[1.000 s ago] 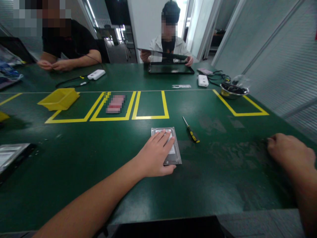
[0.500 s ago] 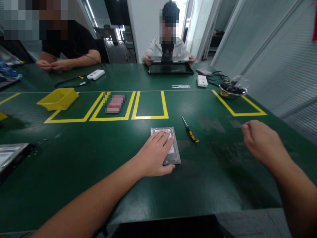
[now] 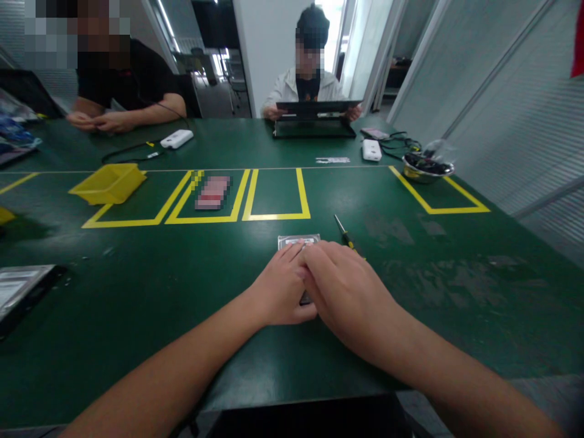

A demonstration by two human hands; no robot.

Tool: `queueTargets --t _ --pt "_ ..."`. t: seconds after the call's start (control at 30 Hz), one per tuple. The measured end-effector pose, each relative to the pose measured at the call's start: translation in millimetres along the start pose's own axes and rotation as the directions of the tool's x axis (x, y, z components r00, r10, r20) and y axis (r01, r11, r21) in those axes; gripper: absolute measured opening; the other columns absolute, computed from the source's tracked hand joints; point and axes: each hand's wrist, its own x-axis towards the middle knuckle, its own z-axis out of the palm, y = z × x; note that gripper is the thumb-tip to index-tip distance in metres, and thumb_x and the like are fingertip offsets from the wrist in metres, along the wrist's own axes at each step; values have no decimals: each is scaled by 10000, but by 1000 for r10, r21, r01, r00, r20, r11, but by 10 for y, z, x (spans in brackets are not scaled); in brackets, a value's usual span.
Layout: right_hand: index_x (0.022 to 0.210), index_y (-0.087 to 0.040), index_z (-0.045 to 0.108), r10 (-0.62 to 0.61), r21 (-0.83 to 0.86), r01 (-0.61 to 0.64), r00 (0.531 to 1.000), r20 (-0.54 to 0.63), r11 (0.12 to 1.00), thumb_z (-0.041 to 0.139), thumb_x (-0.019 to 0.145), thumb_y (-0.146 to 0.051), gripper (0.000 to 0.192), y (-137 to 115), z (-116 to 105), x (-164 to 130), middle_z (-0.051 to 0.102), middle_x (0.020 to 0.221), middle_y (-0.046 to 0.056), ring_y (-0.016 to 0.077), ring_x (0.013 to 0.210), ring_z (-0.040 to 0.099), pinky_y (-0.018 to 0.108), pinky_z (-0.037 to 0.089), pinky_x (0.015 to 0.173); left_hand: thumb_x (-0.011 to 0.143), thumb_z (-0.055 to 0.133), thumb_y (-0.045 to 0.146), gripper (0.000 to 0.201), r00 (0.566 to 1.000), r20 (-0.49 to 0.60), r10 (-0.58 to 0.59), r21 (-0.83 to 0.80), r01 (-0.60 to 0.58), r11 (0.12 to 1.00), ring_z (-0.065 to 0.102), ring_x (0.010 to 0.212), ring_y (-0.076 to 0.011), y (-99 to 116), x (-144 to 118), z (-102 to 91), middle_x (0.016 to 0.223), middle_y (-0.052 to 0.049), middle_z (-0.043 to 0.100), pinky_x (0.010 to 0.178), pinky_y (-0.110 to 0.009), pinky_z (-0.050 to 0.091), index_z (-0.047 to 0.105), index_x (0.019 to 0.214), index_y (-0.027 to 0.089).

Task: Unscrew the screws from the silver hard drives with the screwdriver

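Note:
A silver hard disk drive (image 3: 298,238) lies on the green table in front of me, mostly hidden under my hands. My left hand (image 3: 280,286) rests flat on top of it, fingers stretched forward and thumb out at the near edge. My right hand (image 3: 349,292) is over the drive's right side, against the left fingers. Its own fingers are curled, and what they hold, if anything, is hidden. Just beyond the right hand lies a black and yellow screwdriver (image 3: 347,237), its handle end partly covered.
Yellow tape (image 3: 276,216) marks several boxes on the table. A yellow bin (image 3: 109,184) stands left, with a blurred pink item (image 3: 213,192) beside it. A metal bowl (image 3: 427,169) holds dark parts at right. Across sit two people, one lifting a dark panel (image 3: 319,108).
My right hand has come in from the right to the hard disk drive beside my left hand, which stays put. The person opposite has tilted the panel up.

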Motion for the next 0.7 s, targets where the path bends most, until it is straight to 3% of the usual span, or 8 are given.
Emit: queueTargets --t 0.1,0.2,0.43,0.7 --pt "849 -165 583 -53 -1 53 996 -73 999 500 929 -145 117 -30 184 53 616 806 56 211 742 529 362 425 698 839 585 413 588 996 -70 60 -26 -62 998 417 1365 -364 -8 -25 19 1403 -126 538 1170 -543 305 503 1365 162" --pt "879 -142 607 -56 20 58 995 -82 998 487 939 -150 134 62 339 48 635 835 75 220 777 554 364 454 730 814 611 417 554 994 -52 97 -53 -99 994 443 1343 -358 -19 -19 9 1361 -116 574 1155 -540 332 560 1310 176" --pt "924 -110 625 66 188 -47 994 -93 981 419 971 -183 223 314 512 -45 655 904 124 217 836 585 370 503 790 711 689 440 538 999 41 -14 -10 14 1000 436 1346 -358 18 40 -66 1324 -128 601 1202 -504 279 655 1167 157" --pt "925 -104 657 67 224 -35 988 -136 974 444 969 -199 238 362 595 -93 643 854 116 215 811 578 371 500 767 728 684 484 610 997 77 -22 61 18 998 424 1361 -369 37 35 -53 1357 -169 580 1219 -501 252 641 1211 115"
